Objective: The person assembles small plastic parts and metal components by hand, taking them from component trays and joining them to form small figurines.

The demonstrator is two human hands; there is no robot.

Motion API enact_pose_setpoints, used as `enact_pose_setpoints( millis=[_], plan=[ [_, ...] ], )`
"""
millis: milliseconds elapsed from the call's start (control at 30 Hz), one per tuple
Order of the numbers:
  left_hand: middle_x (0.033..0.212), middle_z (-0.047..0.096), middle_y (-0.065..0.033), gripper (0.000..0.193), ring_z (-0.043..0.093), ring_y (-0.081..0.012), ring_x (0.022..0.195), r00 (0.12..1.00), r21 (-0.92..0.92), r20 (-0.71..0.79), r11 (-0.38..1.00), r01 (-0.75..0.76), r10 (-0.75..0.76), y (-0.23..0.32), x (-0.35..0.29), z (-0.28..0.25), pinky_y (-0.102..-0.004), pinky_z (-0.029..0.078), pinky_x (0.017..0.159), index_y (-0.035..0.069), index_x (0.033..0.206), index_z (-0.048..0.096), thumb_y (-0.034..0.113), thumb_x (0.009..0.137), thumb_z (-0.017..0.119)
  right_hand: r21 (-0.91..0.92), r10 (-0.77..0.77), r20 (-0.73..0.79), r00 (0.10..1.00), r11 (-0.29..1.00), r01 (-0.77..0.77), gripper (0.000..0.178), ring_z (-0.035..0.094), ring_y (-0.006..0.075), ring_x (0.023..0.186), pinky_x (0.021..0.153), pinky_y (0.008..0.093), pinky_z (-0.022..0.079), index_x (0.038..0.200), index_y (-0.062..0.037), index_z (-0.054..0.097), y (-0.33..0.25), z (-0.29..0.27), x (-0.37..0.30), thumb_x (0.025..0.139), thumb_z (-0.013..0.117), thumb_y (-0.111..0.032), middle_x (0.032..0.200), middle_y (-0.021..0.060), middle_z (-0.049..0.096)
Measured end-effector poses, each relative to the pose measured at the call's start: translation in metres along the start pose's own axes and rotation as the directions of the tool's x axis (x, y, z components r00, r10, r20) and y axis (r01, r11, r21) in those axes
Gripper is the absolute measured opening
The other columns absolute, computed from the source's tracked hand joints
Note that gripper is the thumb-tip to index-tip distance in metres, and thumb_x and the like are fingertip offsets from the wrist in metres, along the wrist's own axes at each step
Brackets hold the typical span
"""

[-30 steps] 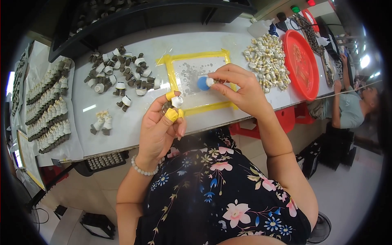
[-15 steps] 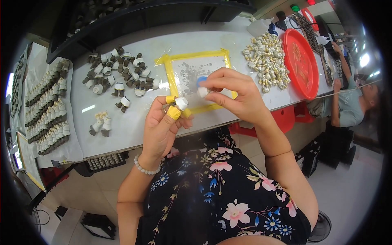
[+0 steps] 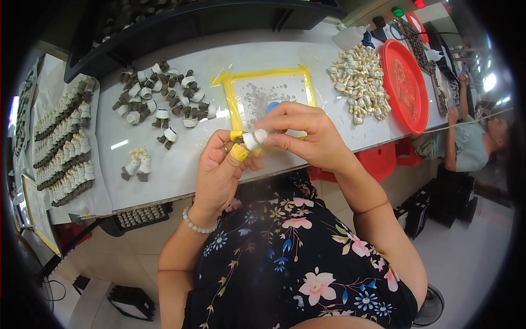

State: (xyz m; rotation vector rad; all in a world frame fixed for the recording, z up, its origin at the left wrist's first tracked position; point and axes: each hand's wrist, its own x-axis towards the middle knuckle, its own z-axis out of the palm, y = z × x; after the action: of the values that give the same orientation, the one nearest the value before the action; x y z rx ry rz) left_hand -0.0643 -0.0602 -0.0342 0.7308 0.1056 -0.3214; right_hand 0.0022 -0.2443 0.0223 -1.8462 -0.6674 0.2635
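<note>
L hand (image 3: pixel 222 170) pinches wht/brn toy body (image 3: pixel 249 141) btwn yellow-taped fingertips (image 3: pixel 238 152); R hand (image 3: pixel 312 134) grips small wht pc (image 3: pixel 261 135) against it, bit blurry

Right-hand fingers (image 3: pixel 293 122) shifted leftward, two white pieces (image 3: pixel 251 141) — apart before — now together

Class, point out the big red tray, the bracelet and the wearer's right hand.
Big red tray (image 3: pixel 415 77): head view, inner surface.
Bracelet (image 3: pixel 195 227): head view, lower beads.
Right hand (image 3: pixel 316 134): head view, its middle.
</note>
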Motion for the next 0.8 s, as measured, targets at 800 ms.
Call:
enact_pose_setpoints(
  millis=[800],
  plan=[
    [0.096, 0.064, -0.0140, 0.019, 0.063, -0.0186, 0.078, 0.998, -0.017, 0.043, 0.999, -0.034, 0.035, -0.0040, -0.0019, -0.0031, -0.0302, 0.053, 0.068, 0.001, 0.108, 0.045, 0.012, 0.094, 0.052, 0.157, 0.052, 0.009, 0.999, 0.986, -0.053, 0.023, 0.061, 0.0171, 0.075, 0.067, 0.0260, 0.047, 0.098, 0.0006, 0.070, 0.0024, 0.0026, -0.0089, 0.075, 0.070, -0.001, 0.084, 0.0090, 0.066]
  ],
)
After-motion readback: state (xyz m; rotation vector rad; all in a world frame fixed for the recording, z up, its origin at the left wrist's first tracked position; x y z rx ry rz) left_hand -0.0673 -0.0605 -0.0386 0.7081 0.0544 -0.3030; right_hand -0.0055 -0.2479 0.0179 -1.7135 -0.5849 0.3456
